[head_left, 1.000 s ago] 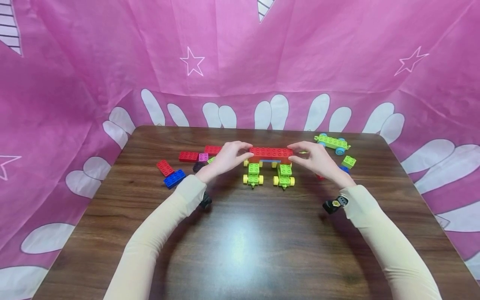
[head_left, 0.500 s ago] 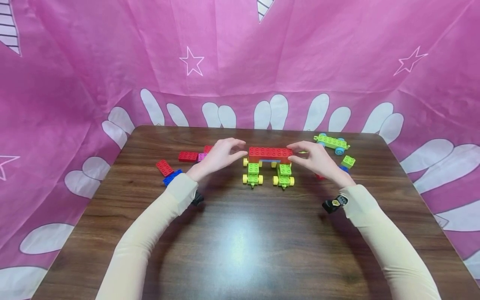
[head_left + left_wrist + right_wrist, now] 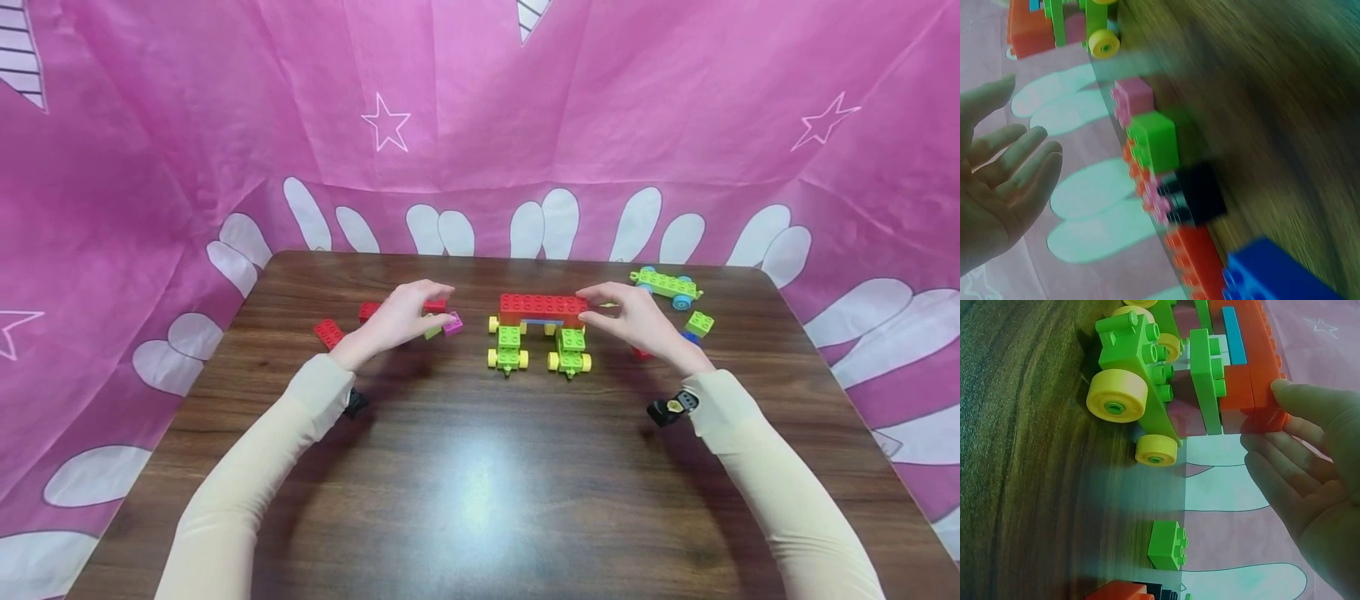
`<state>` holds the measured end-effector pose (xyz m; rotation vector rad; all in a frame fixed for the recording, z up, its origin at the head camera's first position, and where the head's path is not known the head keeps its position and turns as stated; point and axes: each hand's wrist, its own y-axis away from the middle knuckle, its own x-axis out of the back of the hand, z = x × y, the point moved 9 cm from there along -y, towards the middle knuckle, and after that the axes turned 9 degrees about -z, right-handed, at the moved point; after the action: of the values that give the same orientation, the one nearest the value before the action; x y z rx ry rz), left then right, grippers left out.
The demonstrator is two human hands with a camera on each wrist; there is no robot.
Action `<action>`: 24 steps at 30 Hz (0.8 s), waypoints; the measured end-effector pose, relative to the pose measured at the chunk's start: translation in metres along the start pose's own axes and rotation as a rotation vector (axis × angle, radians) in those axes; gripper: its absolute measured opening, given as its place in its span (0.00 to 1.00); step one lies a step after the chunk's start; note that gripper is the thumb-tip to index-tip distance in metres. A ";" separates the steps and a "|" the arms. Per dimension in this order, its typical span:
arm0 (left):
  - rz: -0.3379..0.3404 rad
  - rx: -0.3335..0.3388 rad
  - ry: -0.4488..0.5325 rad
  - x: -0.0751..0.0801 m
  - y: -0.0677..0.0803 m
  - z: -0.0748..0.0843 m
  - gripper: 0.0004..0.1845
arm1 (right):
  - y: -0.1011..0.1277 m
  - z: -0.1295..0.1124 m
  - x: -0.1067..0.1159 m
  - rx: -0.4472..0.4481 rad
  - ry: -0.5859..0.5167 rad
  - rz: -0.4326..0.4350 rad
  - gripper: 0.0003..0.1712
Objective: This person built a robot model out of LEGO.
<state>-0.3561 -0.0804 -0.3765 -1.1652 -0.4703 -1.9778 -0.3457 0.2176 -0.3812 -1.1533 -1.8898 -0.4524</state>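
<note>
In the head view a long red brick (image 3: 543, 308) bridges two green toy wagons (image 3: 508, 337) with yellow wheels. My right hand (image 3: 626, 317) pinches its right end; the right wrist view has the thumb (image 3: 1307, 400) against the red brick and the fingers under its far side. Away to the left, my left hand (image 3: 401, 317) is open and holds nothing, its fingers apart. Below and beside it in the left wrist view lie a pink brick (image 3: 1136, 95), a green brick (image 3: 1159, 142), a black brick (image 3: 1202, 194), a red brick (image 3: 1197, 262) and a blue brick (image 3: 1279, 275).
A green wheeled base (image 3: 667, 283) with blue wheels stands at the back right of the wooden table (image 3: 480, 467). Closer in sits a small green brick (image 3: 701, 323) by a blue one. Another red brick (image 3: 327, 333) lies at the left. A pink cloth (image 3: 465, 142) hangs behind.
My left hand has left the red brick's left end and moved left over the loose bricks, uncovering the pink and green ones. My right hand and the wagons stay put.
</note>
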 end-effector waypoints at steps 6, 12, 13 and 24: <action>-0.045 0.027 -0.039 0.007 0.019 -0.019 0.29 | 0.001 0.000 0.000 -0.019 0.000 -0.003 0.22; -0.101 0.098 -0.145 0.006 0.030 -0.034 0.28 | 0.000 0.000 0.000 -0.028 -0.025 -0.003 0.22; -0.108 0.109 -0.155 0.005 0.032 -0.037 0.27 | 0.000 0.001 0.000 -0.029 -0.026 -0.002 0.22; -0.164 0.153 -0.292 -0.010 0.042 -0.051 0.21 | -0.001 0.001 0.001 -0.028 0.001 -0.001 0.22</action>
<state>-0.3502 -0.1354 -0.4137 -1.3587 -0.8763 -1.8747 -0.3474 0.2183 -0.3813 -1.1698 -1.8885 -0.4815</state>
